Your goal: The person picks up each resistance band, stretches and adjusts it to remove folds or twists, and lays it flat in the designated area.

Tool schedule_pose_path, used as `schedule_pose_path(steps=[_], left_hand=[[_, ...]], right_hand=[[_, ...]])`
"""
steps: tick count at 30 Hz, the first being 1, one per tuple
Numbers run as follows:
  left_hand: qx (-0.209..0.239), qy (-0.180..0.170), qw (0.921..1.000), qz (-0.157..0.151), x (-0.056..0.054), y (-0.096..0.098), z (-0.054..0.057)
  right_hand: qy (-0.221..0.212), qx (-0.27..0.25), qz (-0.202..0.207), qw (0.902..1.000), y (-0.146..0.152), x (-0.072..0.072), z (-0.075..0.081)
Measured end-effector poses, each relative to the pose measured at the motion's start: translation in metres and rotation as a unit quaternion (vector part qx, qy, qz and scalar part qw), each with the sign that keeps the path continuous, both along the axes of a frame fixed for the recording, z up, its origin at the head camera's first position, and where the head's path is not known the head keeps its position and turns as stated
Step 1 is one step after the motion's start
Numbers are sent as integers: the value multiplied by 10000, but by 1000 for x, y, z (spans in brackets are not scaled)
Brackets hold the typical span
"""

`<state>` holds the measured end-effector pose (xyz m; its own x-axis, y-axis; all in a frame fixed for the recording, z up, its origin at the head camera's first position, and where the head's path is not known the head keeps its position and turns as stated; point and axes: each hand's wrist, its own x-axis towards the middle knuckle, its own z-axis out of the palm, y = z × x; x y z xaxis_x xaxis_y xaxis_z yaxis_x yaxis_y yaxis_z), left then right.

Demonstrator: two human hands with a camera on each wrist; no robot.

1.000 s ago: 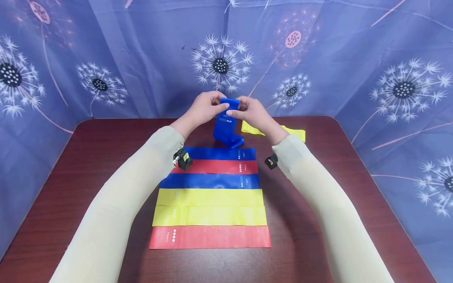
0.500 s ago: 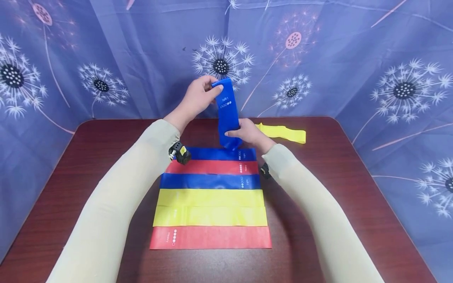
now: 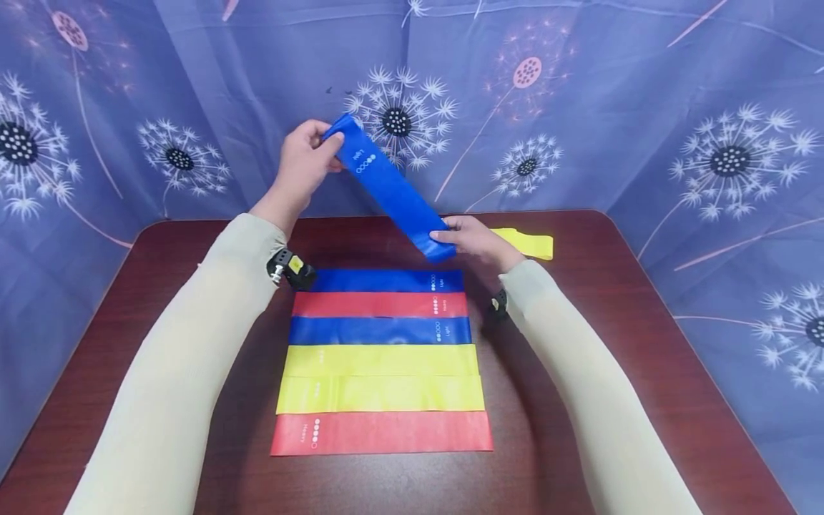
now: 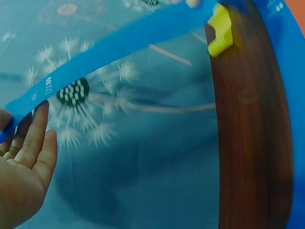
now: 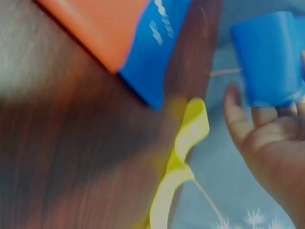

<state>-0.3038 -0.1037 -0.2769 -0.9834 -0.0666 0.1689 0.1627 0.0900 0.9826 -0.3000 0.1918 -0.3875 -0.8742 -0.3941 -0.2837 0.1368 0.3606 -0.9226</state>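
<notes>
A blue resistance band (image 3: 393, 192) marked "Light" is stretched out flat in the air, slanting down from left to right over the table's back. My left hand (image 3: 305, 159) pinches its upper end between thumb and fingers; the left wrist view shows this left hand (image 4: 28, 162) at the printed end. At the lower end, my right hand (image 3: 478, 239) pinches the band with its thumb on the near face. In the right wrist view the right hand (image 5: 271, 138) has its fingers behind the blue band's end (image 5: 267, 62).
In front lie several bands in rows: a blue band (image 3: 386, 280), a red band (image 3: 380, 305), another blue band (image 3: 380, 330), two yellow bands (image 3: 393, 360) and a light red band (image 3: 399, 432). A crumpled yellow band (image 3: 534, 244) lies behind my right hand. A patterned curtain surrounds the table (image 3: 161, 286).
My hands were together on the blue band's end; my left hand has moved up and left with that end, my right hand down to the other. The folded band is now drawn out straight.
</notes>
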Motion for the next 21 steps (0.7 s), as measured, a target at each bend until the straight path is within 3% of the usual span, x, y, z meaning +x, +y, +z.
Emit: schedule_pose_path(steps=[4, 11, 14, 16, 21], left_hand=[[69, -151, 9998, 73, 1, -23, -11], [-744, -788, 9940, -117, 5, -53, -36], [-511, -993, 9937, -96, 5, -61, -48], [-124, -1167, 9930, -98, 5, -65, -54], [547, -1385, 9888, -94, 8, -80, -65]], right_hand=[[-4, -251, -374, 9990, 14, -1, 7], [304, -437, -933, 9942, 22, -5, 14], [336, -429, -931, 9942, 23, -5, 15], [253, -391, -848, 9953, 23, -5, 16], [-27, -195, -355, 9992, 25, -2, 18]])
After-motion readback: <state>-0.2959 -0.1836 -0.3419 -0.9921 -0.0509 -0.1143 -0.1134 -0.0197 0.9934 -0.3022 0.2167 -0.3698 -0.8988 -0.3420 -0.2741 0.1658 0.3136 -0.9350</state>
